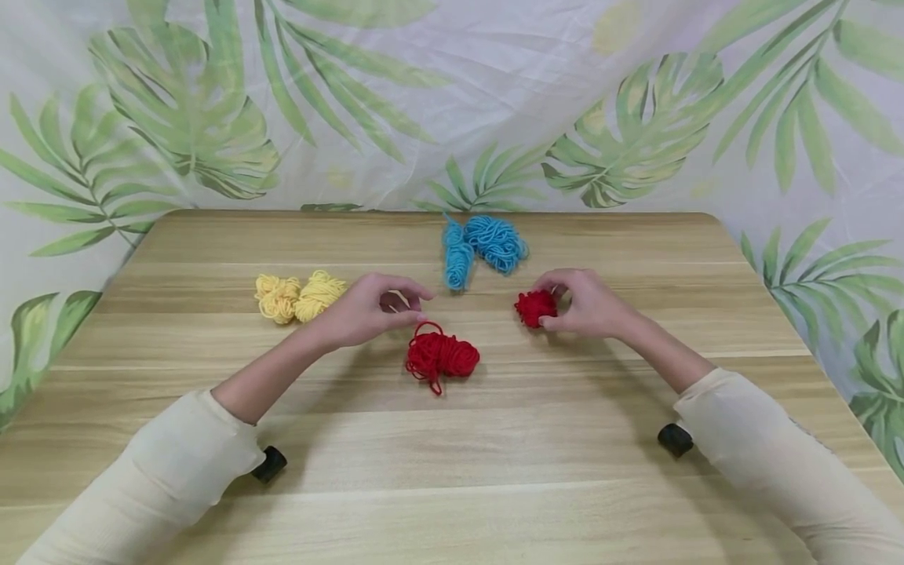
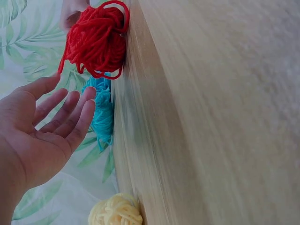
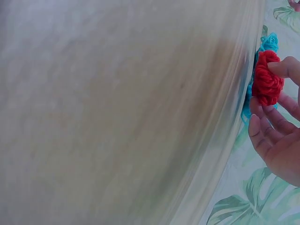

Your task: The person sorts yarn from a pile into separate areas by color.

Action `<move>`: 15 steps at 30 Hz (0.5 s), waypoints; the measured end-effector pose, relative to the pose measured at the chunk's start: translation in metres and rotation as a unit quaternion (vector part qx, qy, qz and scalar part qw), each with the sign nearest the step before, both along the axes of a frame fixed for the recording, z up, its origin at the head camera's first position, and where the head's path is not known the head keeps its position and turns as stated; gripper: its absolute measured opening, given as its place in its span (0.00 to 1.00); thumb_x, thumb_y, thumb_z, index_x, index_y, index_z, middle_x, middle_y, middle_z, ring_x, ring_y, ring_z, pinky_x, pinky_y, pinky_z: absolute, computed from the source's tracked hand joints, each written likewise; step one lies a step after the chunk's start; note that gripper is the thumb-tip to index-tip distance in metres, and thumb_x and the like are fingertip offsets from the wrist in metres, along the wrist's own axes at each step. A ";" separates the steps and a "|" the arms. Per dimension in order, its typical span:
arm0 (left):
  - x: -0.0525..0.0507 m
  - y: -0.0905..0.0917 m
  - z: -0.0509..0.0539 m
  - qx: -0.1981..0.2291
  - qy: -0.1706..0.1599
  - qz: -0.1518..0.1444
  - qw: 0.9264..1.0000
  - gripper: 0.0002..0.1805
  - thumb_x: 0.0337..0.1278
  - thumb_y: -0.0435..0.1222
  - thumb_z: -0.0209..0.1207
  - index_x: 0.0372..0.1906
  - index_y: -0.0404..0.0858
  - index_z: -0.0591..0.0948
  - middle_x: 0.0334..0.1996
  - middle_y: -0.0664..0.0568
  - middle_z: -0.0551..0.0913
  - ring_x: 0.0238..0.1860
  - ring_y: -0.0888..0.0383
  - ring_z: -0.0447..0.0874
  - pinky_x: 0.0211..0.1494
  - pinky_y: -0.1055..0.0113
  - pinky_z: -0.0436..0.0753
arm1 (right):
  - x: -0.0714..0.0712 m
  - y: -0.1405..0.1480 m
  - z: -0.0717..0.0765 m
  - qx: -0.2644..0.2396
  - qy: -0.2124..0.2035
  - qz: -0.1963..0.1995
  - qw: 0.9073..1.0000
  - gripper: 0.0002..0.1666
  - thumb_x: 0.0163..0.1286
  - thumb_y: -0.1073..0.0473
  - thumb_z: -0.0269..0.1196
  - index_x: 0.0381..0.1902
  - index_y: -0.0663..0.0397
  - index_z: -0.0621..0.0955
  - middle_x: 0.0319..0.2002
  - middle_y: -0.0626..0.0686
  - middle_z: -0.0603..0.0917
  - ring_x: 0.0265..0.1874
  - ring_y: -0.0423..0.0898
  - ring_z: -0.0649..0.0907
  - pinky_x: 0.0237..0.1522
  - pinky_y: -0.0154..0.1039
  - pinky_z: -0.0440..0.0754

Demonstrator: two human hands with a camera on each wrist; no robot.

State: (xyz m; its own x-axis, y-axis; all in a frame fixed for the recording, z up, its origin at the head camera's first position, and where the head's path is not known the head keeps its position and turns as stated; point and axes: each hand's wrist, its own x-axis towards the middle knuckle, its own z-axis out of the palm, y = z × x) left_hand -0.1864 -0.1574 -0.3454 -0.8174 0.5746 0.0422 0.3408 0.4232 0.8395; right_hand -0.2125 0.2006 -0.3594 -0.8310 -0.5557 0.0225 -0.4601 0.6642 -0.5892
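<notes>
A larger red yarn bundle [image 1: 443, 355] lies mid-table with a loop sticking up at its back left. Just behind that loop is the left hand [image 1: 370, 308], fingers loosely bent and apart, nothing gripped; in the left wrist view the thumb of the left hand [image 2: 44, 126] is at a loose strand of the red bundle [image 2: 97, 40]. The right hand [image 1: 589, 304] pinches a small red yarn ball [image 1: 536, 308] between thumb and fingers, right of the bundle. In the right wrist view the right hand [image 3: 281, 140] has its thumb on the red ball [image 3: 268, 79].
Two blue yarn bundles [image 1: 496, 243] lie at the table's back edge. Two yellow bundles [image 1: 278, 298] are at the left, one partly behind the left hand. A black object [image 1: 270, 464] shows by the left sleeve, another [image 1: 675, 440] by the right sleeve. A leaf-patterned cloth [image 1: 494, 94] hangs behind.
</notes>
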 end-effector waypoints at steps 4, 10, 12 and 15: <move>0.000 0.000 0.001 0.002 0.005 -0.007 1.000 0.15 0.66 0.29 0.66 0.55 0.27 0.85 0.44 0.41 0.89 0.42 0.47 0.90 0.51 0.59 0.87 | -0.001 0.007 0.000 0.004 0.003 -0.010 1.000 0.23 0.59 0.65 0.73 0.52 0.66 0.84 0.48 0.60 0.87 0.43 0.54 0.84 0.41 0.44 0.83; 0.001 0.004 0.002 0.006 0.003 -0.017 1.000 0.15 0.69 0.32 0.65 0.55 0.28 0.86 0.48 0.38 0.89 0.44 0.48 0.90 0.49 0.66 0.86 | -0.002 0.015 0.001 0.008 0.002 -0.024 1.000 0.23 0.59 0.65 0.74 0.53 0.66 0.84 0.47 0.61 0.87 0.43 0.55 0.84 0.39 0.43 0.83; 0.002 0.005 0.003 0.006 0.000 -0.021 1.000 0.16 0.70 0.33 0.64 0.57 0.28 0.85 0.49 0.38 0.89 0.46 0.45 0.90 0.49 0.67 0.85 | -0.003 0.017 0.001 0.009 0.000 -0.030 1.000 0.22 0.60 0.66 0.73 0.53 0.65 0.84 0.48 0.60 0.87 0.44 0.55 0.84 0.40 0.43 0.83; 0.003 0.006 0.004 0.006 -0.009 -0.025 1.000 0.17 0.71 0.33 0.63 0.58 0.29 0.84 0.49 0.38 0.89 0.47 0.42 0.89 0.50 0.66 0.85 | -0.004 0.022 0.002 0.007 -0.001 -0.038 0.999 0.22 0.60 0.66 0.73 0.53 0.65 0.84 0.48 0.61 0.87 0.44 0.56 0.84 0.39 0.43 0.83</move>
State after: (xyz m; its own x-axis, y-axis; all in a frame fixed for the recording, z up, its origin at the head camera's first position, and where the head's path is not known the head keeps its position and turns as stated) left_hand -0.1832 -0.1517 -0.3414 -0.7878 0.6149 0.0355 0.3466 0.3949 0.8508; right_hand -0.2168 0.2222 -0.3573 -0.8705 -0.4921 0.0136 -0.4078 0.7054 -0.5797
